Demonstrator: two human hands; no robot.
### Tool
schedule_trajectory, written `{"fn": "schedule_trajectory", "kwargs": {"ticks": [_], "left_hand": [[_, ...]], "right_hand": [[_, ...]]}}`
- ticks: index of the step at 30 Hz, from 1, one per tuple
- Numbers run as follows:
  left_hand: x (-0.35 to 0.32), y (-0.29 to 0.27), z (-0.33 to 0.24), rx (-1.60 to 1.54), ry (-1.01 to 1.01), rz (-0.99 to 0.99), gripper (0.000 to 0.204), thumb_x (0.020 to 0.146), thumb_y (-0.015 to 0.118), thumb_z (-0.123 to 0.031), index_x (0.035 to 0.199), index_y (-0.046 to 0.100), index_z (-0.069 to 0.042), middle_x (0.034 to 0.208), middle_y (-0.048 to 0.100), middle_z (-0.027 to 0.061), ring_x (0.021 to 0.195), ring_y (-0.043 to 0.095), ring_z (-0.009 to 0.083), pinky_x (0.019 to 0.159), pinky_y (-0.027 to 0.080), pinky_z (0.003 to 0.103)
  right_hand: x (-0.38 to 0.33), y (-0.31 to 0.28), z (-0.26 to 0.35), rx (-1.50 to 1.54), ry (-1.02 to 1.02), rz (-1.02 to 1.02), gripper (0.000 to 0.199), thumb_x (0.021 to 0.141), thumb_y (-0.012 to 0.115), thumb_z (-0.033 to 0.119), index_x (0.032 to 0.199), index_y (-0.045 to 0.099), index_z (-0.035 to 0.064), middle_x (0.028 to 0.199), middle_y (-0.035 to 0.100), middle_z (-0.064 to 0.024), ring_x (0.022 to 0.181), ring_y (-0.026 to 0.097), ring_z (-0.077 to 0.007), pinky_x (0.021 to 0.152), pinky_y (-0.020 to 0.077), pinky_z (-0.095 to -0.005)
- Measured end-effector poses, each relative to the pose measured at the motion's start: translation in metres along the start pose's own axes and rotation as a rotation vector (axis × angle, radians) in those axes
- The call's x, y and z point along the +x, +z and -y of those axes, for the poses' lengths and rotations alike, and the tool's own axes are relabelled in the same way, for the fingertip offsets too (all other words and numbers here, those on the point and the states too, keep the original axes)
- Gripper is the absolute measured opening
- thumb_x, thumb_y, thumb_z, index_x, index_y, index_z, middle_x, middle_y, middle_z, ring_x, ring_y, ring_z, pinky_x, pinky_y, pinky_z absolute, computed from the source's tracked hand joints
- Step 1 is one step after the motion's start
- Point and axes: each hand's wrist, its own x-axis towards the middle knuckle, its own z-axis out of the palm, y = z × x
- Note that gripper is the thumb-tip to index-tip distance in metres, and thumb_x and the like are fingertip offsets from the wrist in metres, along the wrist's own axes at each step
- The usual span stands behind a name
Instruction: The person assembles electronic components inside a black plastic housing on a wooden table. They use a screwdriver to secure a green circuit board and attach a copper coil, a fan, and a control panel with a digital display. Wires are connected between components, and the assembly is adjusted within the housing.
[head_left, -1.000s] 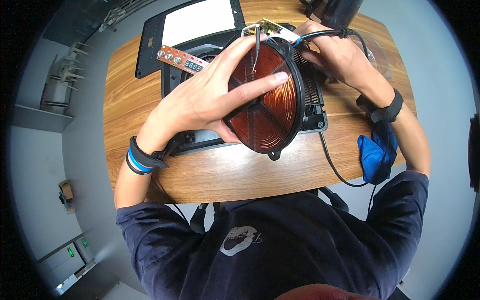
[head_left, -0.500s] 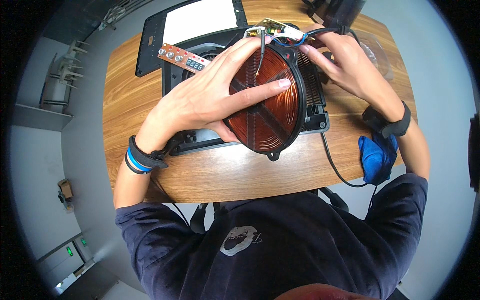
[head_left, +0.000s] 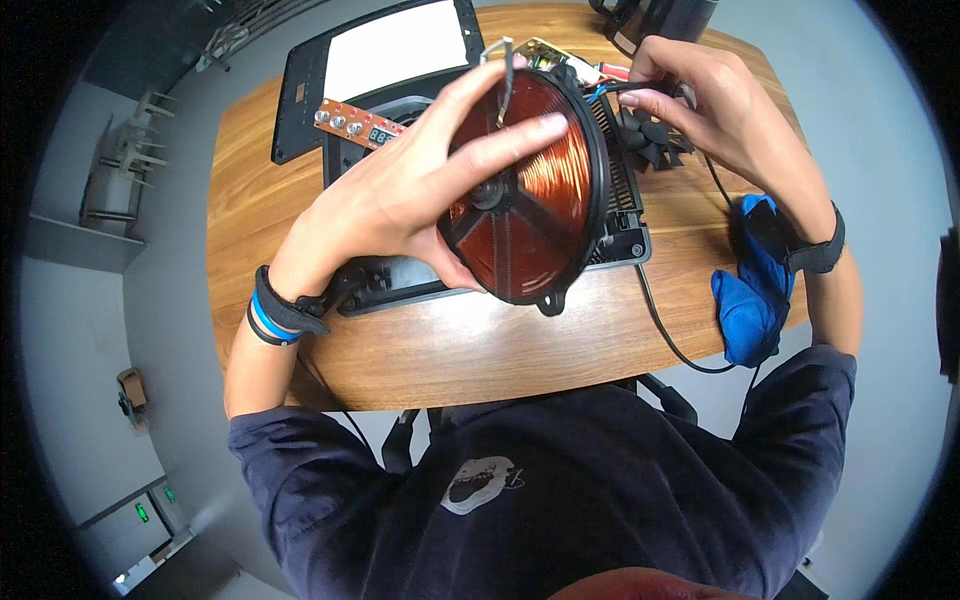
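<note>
My left hand (head_left: 400, 190) is wrapped round a copper induction coil (head_left: 545, 215) in a round black frame, thumb at its near edge and fingers across its face. The coil is tilted over an opened black cooktop housing (head_left: 628, 225). With its fingertips, my right hand (head_left: 695, 90) pinches a black cable (head_left: 632, 87) beyond the coil's far right side, near some blue wires (head_left: 598, 93). Behind the coil a green circuit board (head_left: 545, 52) shows in part. An orange control board (head_left: 355, 124) with a small display sticks out beyond my left hand.
A black cover panel with a white sheet (head_left: 395, 45) lies at the far left of the wooden table (head_left: 480, 350). Beside the housing, under my right hand, is a black fan (head_left: 655, 140). A dark jug (head_left: 665, 20) stands at the back; a blue cloth (head_left: 745, 310) lies at the right edge.
My right hand has drawn away from the coil to the right with the cable, uncovering the fan. The coil has tilted and shifted slightly left in my left hand.
</note>
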Motion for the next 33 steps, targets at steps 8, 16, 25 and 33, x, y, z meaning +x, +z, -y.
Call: {"fn": "schedule_trajectory", "kwargs": {"ticks": [8,16,25,33], "left_hand": [[0.001,-0.007,0.009,-0.23,-0.088,-0.241,0.164,0.04,0.109,-0.048,0.171,0.022,-0.002,0.173,0.032,0.0201,0.16,0.033,0.037,0.131,0.029,0.05],[0.004,-0.003,0.039,-0.431,-0.165,-0.38,0.149,0.058,0.099,-0.068,0.165,0.027,0.006,0.166,0.043,0.0233,0.151,0.048,0.0332,0.126,0.038,0.049],[0.05,-0.009,0.026,-0.48,-0.015,-0.464,0.149,0.06,0.102,-0.063,0.165,0.02,0.004,0.151,0.048,0.0171,0.142,0.052,0.0296,0.123,0.041,0.048],[0.056,-0.018,0.014,-0.754,-0.237,-0.573,0.152,0.061,0.107,-0.038,0.171,0.011,0.0,0.159,0.041,0.015,0.141,0.051,0.0259,0.123,0.043,0.045]], "right_hand": [[-0.01,-0.012,0.012,-0.12,-0.26,-0.213,0.038,0.107,0.07,0.029,0.083,0.073,0.0,0.064,0.055,-0.013,0.057,0.053,-0.0319,0.059,0.0473,-0.0406],[-0.021,-0.019,0.029,0.196,0.1,0.415,0.024,0.104,0.071,0.024,0.117,0.07,0.0044,0.089,0.072,-0.0079,0.074,0.072,-0.0189,0.067,0.0593,-0.0316],[0.005,0.014,0.027,0.038,-0.341,-0.007,0.043,0.089,0.074,-0.003,0.129,0.061,0.0071,0.113,0.064,-0.0107,0.097,0.07,-0.0368,0.081,0.0576,-0.0463],[0.003,0.042,0.025,-0.019,-0.358,-0.011,0.02,0.095,0.072,0.01,0.108,0.059,0.0022,0.103,0.062,-0.0149,0.089,0.072,-0.0382,0.073,0.0587,-0.0473]]}}
